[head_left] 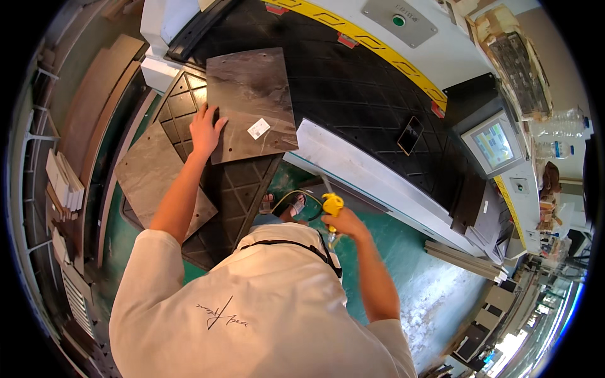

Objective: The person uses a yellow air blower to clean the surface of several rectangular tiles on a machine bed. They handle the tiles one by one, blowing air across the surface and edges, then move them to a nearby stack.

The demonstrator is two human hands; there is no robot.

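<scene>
1. Landmark: panel (249, 88), brown and marbled, white label (258, 128) on the near right part of its face. Lying flat ahead and a little to the left of the body, long axis running away from the body.
2. Left hand (205, 131): laid palm-down across the panel's left edge, nearer half, fingers loosely spread, thumb out over the face. Open rather than clenched; cannot tell if curled under the edge.
3. Key relation: bulk of the panel to the right of the left hand and beyond it, long axis roughly in line with the reaching forearm. Left hand touching, so clearly the nearer; right hand well apart, to the right of the panel and closer to the body.
4. Right hand (345, 223): closed around a yellow air gun (332, 203), nozzle pointing away from the body, clear of the panel. Cannot tell whether pressing the trigger.
5. Left of the panel and nearer the body: second panel (151, 167), set at a slant on the black ribbed bench (228, 189), under the left forearm.
6. Right of the panel: white beam (353, 157), black bed (353, 82) with a phone (410, 135) on top, and farther right a screen (493, 145).
</scene>
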